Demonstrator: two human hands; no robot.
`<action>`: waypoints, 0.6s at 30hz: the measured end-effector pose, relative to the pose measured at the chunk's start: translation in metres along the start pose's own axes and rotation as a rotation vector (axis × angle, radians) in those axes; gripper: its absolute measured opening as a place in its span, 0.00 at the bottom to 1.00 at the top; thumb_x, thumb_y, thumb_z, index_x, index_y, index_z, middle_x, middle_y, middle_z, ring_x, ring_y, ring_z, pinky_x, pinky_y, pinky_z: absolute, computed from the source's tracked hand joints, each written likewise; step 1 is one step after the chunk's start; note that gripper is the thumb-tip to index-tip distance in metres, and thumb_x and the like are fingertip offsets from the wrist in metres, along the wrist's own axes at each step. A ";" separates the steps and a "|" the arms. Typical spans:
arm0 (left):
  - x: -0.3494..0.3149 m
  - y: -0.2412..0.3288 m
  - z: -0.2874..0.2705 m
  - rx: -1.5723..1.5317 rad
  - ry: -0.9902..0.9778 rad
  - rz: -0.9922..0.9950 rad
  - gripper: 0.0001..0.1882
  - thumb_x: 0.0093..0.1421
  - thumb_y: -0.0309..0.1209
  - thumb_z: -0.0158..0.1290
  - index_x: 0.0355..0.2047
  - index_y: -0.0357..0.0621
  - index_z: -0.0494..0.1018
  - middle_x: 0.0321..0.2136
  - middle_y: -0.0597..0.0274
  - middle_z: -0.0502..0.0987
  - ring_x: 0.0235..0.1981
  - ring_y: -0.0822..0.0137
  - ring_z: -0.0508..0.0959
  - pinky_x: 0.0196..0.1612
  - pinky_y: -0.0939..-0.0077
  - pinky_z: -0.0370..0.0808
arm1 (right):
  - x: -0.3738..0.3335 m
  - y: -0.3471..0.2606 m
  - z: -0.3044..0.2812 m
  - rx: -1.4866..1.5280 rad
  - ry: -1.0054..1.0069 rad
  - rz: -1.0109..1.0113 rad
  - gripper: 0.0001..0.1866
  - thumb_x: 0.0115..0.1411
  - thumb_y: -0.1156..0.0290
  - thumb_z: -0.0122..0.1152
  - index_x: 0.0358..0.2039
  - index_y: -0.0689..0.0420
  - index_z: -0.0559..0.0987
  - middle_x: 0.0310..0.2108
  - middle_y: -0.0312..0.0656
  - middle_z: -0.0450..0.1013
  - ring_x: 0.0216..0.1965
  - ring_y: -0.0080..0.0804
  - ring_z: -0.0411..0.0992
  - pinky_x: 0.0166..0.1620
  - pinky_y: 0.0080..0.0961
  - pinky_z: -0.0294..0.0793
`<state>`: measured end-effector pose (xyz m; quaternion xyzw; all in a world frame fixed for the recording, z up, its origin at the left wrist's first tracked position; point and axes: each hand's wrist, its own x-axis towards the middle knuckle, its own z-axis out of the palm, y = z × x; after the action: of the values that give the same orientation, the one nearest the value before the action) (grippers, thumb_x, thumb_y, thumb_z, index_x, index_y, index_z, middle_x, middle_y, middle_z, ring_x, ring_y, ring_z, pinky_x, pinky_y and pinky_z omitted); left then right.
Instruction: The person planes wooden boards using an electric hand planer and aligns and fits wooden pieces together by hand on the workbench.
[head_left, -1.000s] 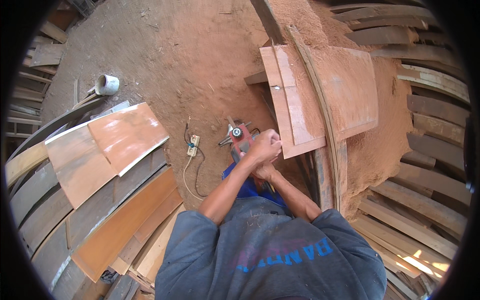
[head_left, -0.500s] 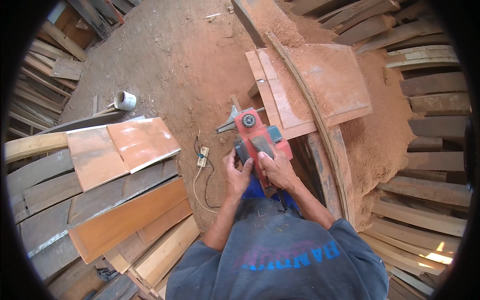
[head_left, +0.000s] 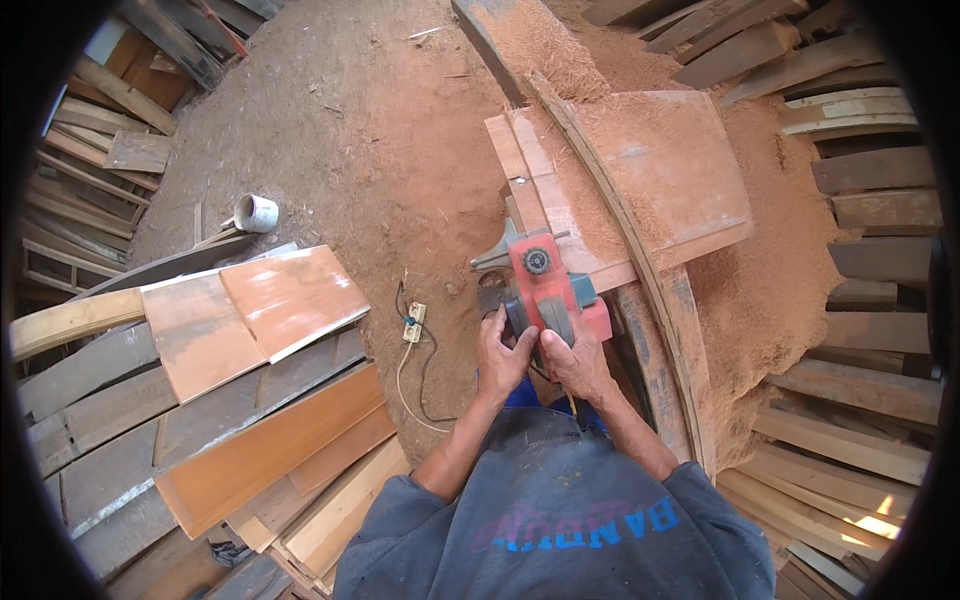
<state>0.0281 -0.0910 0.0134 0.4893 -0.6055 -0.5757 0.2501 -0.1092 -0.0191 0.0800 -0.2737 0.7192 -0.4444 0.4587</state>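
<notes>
A red electric hand planer with a round black front knob is held out before my body. My right hand grips it at the rear, around its dark handle. On its left side my left hand is closed against the black housing, its thumb close to the other thumb. A metal side guide sticks out to the planer's left. The planer's front overlaps the near left corner of a dusty board; whether they touch I cannot tell. The planer's underside is hidden.
A long curved wooden strip crosses the board beside the planer. Red-brown shavings heap up to its right. A socket block with a cable lies on the ground. Stacked planks stand left, a white bucket farther off.
The planer, held in both hands, has moved right and slightly toward me, and looks more upright. In the picture, the ground and planks have shifted slightly.
</notes>
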 end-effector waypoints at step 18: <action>0.251 0.063 -0.043 -0.172 -0.165 -0.073 0.24 0.65 0.32 0.60 0.57 0.32 0.73 0.43 0.57 0.82 0.37 0.70 0.81 0.40 0.77 0.79 | 0.219 -0.123 0.018 -0.125 0.028 -0.179 0.30 0.66 0.48 0.55 0.42 0.70 0.78 0.35 0.59 0.79 0.39 0.51 0.79 0.45 0.42 0.76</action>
<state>-0.0532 -0.3400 0.0162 0.4386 -0.5544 -0.6724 0.2194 -0.1884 -0.2578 0.0950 -0.3587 0.7246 -0.4416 0.3889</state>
